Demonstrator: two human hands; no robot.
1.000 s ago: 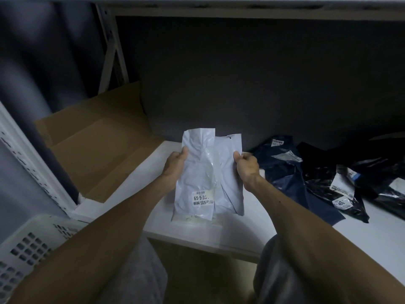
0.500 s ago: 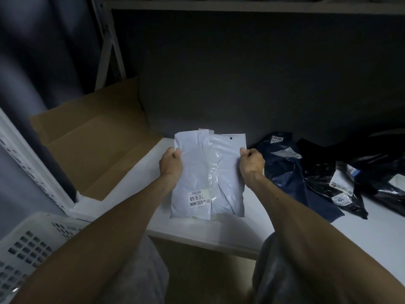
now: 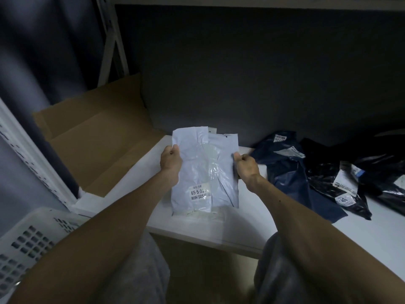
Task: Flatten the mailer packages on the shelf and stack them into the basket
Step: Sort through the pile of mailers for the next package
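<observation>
A white mailer package [image 3: 203,174] with a printed label is held upright over the front of the white shelf [image 3: 372,233]. My left hand [image 3: 171,160] grips its left edge and my right hand [image 3: 245,165] grips its right edge. The package looks like two overlapping white bags, creased and partly folded. To the right on the shelf lie a dark blue mailer [image 3: 291,172] and a black mailer [image 3: 335,178], both crumpled, with white labels. The white perforated basket [image 3: 28,240] shows at the lower left, below the shelf.
A flattened brown cardboard sheet [image 3: 94,137] leans at the shelf's left end against the grey back wall. A white perforated shelf upright [image 3: 28,156] runs down the left. More dark bags [image 3: 390,172] lie at the far right. My grey-clad knees are below the shelf edge.
Both hands have pulled the white package's side edges apart a little and tightened their grip, so it looks flatter and wider. The package stays over the shelf front.
</observation>
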